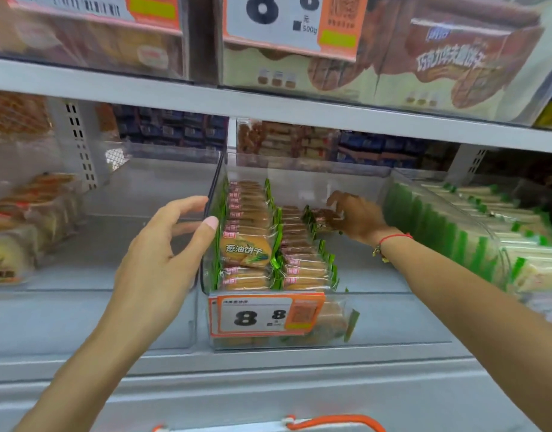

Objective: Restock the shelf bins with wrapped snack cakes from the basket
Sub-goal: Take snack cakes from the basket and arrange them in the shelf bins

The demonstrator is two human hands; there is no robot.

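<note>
On the middle shelf (268, 360), a clear plastic bin (362, 313) with an orange price tag (267, 314) on its front holds two rows of green-edged wrapped snack cakes (248, 244) along its left side. Deep in the bin, the right hand (355, 218) has its fingers (338, 199) curled around one wrapped cake (321, 218) at the far end of the second row. The left hand (162, 244) holds the bin's left wall, thumb pressed against it and fingers loosely spread. An orange basket handle (334, 421) shows at the bottom edge.
</note>
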